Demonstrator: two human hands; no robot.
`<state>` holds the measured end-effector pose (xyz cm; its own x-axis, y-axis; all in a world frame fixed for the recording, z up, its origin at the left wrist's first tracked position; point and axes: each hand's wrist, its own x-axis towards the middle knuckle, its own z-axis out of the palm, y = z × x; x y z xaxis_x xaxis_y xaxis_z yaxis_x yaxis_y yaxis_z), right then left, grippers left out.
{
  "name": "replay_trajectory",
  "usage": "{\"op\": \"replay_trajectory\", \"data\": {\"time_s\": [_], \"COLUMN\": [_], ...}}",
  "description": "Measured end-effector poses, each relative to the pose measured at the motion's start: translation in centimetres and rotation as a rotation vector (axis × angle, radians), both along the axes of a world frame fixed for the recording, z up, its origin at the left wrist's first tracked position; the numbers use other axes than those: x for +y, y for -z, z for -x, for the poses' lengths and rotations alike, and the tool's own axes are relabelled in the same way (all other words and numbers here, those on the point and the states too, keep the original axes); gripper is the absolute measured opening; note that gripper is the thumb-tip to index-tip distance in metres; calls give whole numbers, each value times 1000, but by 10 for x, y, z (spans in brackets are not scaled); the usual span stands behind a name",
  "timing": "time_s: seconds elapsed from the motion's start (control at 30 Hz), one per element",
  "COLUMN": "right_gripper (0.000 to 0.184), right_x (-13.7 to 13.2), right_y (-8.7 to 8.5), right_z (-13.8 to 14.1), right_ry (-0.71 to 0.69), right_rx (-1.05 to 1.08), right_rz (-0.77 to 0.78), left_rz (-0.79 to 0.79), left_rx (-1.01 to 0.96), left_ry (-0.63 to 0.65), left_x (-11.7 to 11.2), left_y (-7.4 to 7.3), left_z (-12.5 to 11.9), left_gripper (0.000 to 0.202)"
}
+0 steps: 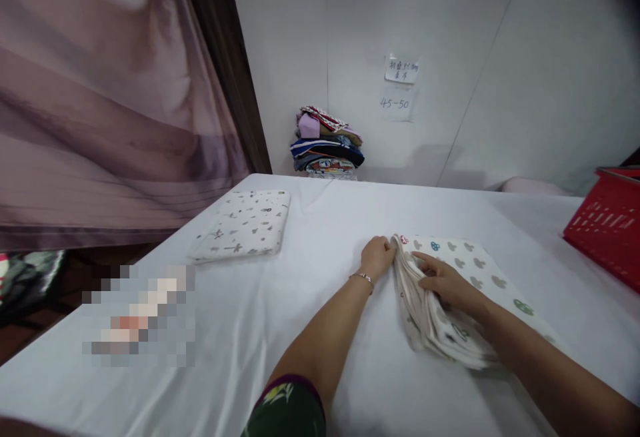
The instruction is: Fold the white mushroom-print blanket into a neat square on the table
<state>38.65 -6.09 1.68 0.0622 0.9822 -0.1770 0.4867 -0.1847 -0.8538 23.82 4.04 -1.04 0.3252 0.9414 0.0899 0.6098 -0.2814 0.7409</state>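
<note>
A white cloth (480,269) printed with grey mouse-head shapes and a few coloured ones lies in layers on the white-covered table (320,384). My left hand (377,254) is closed on its far left corner, with a bracelet round the wrist. My right hand (447,285) lies over the loose, layered left edge, its thumb and fingers pinching the fabric. The cloth's near right part is hidden under my right forearm. Left of my hands, a folded white cloth (245,225) with small grey prints rests flat near the table's far left.
A stack of folded clothes (329,147) stands against the wall beyond the table. At the right edge is a red plastic basket (607,224). A pinkish curtain (100,90) hangs at the left. Part of the left tabletop is pixelated. Two paper notes (399,87) are on the wall.
</note>
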Motion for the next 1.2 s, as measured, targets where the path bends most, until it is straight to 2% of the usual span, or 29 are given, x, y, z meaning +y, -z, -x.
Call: {"op": "replay_trajectory", "data": {"time_s": [0.1,0.27,0.6,0.8,1.0,1.2], "right_gripper": [72,73,72,73,57,45], "right_x": [0,-3,-9,-4,0,-3], "right_y": [0,-4,-13,-2,12,3], "right_z": [0,2,8,7,2,6], "right_ry": [3,20,76,49,-42,-16], "right_rx": [58,181,151,157,238,179], "right_rz": [15,14,-27,-38,-74,-21], "left_rz": [44,132,263,312,311,368], "left_rx": [19,52,73,31,-1,-49], "left_ry": [55,69,-9,-55,-40,70], "left_x": [-16,-32,-33,-35,-42,-45], "left_y": [-4,-9,-13,-12,-10,-12], "left_z": [4,-1,-17,-11,-9,-3], "left_gripper": [15,18,21,22,22,10]}}
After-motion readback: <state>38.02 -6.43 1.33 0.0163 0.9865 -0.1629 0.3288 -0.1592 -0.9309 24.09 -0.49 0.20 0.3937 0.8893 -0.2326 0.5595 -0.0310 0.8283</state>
